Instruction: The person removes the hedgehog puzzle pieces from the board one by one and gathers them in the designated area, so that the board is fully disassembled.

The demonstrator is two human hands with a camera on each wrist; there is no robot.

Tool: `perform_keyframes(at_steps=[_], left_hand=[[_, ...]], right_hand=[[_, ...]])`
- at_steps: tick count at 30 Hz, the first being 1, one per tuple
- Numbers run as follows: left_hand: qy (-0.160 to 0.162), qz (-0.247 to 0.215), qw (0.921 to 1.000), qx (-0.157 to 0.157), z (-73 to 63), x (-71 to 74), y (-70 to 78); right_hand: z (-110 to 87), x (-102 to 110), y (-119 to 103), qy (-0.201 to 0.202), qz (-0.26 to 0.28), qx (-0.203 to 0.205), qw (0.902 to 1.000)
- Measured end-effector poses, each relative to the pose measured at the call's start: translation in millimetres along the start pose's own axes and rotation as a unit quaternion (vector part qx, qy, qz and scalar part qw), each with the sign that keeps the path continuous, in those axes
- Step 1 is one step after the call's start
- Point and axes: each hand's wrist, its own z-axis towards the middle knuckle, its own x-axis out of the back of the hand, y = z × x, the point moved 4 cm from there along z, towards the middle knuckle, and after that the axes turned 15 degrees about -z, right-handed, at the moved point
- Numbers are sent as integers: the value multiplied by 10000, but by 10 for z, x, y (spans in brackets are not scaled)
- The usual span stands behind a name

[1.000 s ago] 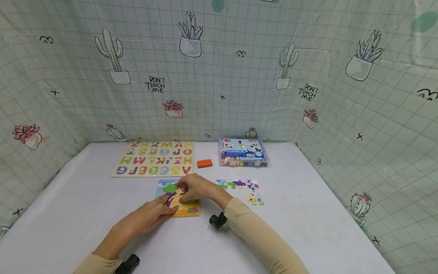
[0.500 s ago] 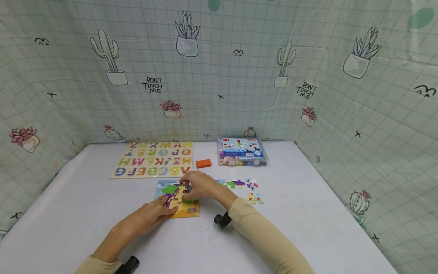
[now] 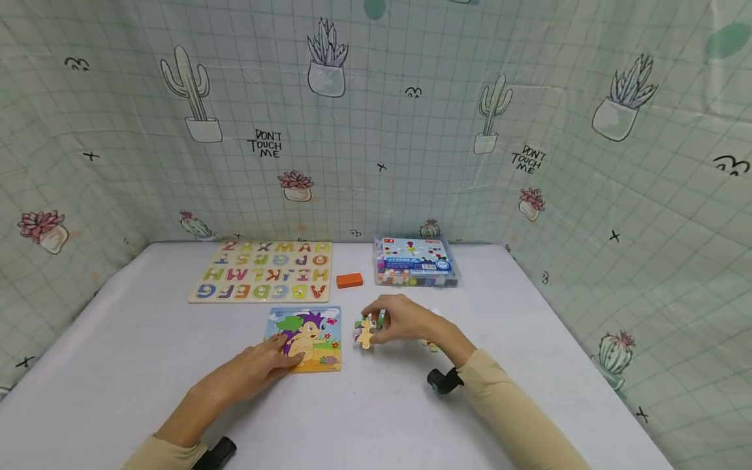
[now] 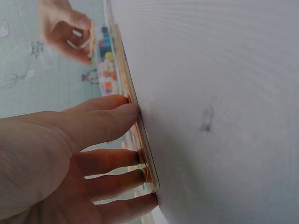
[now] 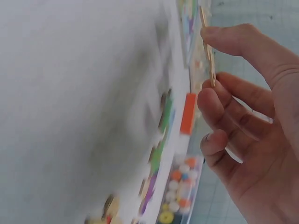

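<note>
In the head view, a hedgehog picture puzzle board [image 3: 330, 363] lies on the white table. My left hand [image 3: 252, 372] rests on its left side, its fingers extended; up close, the thumb and fingertips touch the board [image 4: 150, 175] near its edge. To the right of the board, my right hand [image 3: 402, 320] pinches a beige-and-purple puzzle piece [image 3: 365, 335] between thumb and fingers. The right wrist view shows this thin piece [image 5: 210, 56] edge-on, held above the table. Loose puzzle pieces [image 5: 156, 151] lie beyond and are partly hidden by the right hand in the head view.
Behind the puzzle board lies a wooden alphabet board [image 3: 261, 274]. An orange block [image 3: 350, 281] sits beside it, and a clear plastic case [image 3: 416, 262] of colourful parts stands at the back right. A patterned curtain [image 3: 352, 130] surrounds the table.
The right hand has lifted the puzzle piece off the board and moved right with it, uncovering the hedgehog picture. The left hand stays on the board.
</note>
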Motion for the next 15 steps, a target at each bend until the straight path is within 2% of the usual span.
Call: perform_keyframes(at_steps=[8,15], left_hand=[[-31,-15,10000,-24,-5,-14,-9],[-17,-4,10000,42,2,-15,-6]], right_hand=[[-371,-69,322,-45,1,-171,9998],[-528,-95,486,-57,108,-303,9995]])
